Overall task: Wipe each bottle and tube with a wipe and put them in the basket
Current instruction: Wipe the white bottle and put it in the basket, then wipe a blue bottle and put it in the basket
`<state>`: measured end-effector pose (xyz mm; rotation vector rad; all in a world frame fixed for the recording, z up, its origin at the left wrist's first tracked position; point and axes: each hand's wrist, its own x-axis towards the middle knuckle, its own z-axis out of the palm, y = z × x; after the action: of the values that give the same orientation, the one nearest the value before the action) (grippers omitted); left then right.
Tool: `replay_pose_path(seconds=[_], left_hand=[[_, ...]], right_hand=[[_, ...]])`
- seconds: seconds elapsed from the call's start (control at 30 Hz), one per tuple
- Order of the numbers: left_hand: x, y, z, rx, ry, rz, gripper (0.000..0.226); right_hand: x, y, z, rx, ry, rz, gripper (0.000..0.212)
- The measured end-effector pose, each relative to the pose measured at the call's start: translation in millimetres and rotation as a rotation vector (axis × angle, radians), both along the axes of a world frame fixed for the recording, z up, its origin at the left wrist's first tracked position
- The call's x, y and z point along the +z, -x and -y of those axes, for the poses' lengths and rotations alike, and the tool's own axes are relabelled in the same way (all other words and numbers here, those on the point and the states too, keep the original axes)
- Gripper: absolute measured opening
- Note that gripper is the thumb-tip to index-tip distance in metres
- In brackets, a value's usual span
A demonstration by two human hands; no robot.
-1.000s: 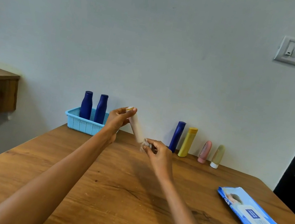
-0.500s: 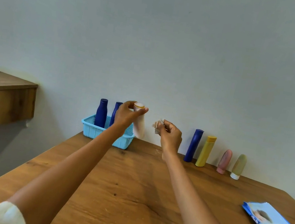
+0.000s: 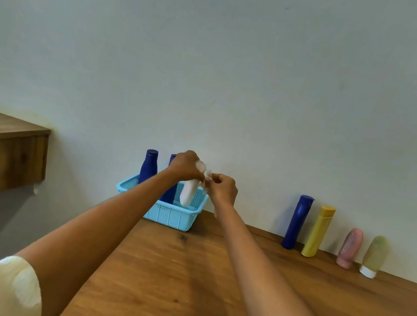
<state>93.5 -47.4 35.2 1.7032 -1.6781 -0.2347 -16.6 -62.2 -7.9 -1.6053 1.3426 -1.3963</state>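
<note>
Handling notes for the white tube: the left hand grips it by the cap end, so that the body hangs upright above the right half of the light-blue basket, just clear of or entering it; contact cannot be judged. The right hand pinches a crumpled wipe beside the cap. The tube appears light, with a soft squeezable body and a smooth, possibly damp surface, so slipping is likely. The stiffer cap end appears the safest place to hold. Two dark blue bottles stand in the basket. Four containers wait along the wall: blue bottle, yellow bottle, pink tube, green tube.
</note>
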Motion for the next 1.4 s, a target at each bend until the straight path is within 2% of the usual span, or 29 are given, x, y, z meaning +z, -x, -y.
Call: replay_pose_path(seconds=[0.17, 0.27, 0.47, 0.63, 0.8, 0.87, 1.0, 1.13, 1.27, 1.33, 1.4], left_hand=[[-3.3, 8.7, 12.4, 0.000, -0.160, 0.081, 0.039], [-5.0, 12.0, 19.7, 0.024, -0.175, 0.111, 0.027], [-8.1, 8.6, 23.6, 0.053, -0.097, 0.186, 0.040], [-9.7, 7.4, 17.9, 0.096, -0.011, 0.431, 0.029], [-7.0, 10.0, 9.1, 0.126, 0.012, 0.647, 0.032], [-5.2, 15.0, 3.9, 0.136, 0.080, 0.675, 0.037], [-7.1, 41.8, -6.7, 0.130, 0.291, 0.530, 0.035], [-25.5, 85.7, -7.4, 0.056, 0.374, 0.183, 0.028], [-45.5, 144.8, 4.7, -0.003, 0.194, -0.224, 0.030], [-54.4, 173.7, 14.2, -0.054, 0.107, -0.313, 0.036], [-57.7, 198.0, 23.6, -0.104, 0.093, -0.327, 0.043]], right_hand=[[-4.3, -3.2, 13.1, -0.012, -0.037, -0.049, 0.023], [-7.1, -5.3, 16.3, -0.003, -0.054, -0.067, 0.024], [-11.3, 0.4, 18.3, -0.006, -0.060, -0.049, 0.025], [-16.7, 10.2, 15.8, -0.017, -0.089, 0.031, 0.023], [-16.1, 23.4, 4.7, -0.022, -0.110, 0.123, 0.022], [-14.4, 30.0, -1.2, -0.022, -0.100, 0.146, 0.020], [-6.6, 52.8, -15.1, -0.042, -0.041, 0.205, 0.024], [4.2, 91.2, -20.3, -0.145, 0.064, 0.189, 0.021], [18.6, 144.8, -18.4, -0.300, 0.125, 0.147, 0.025], [24.2, 168.9, -16.0, -0.328, 0.167, 0.140, 0.024], [29.0, 189.6, -11.5, -0.341, 0.197, 0.142, 0.022]])
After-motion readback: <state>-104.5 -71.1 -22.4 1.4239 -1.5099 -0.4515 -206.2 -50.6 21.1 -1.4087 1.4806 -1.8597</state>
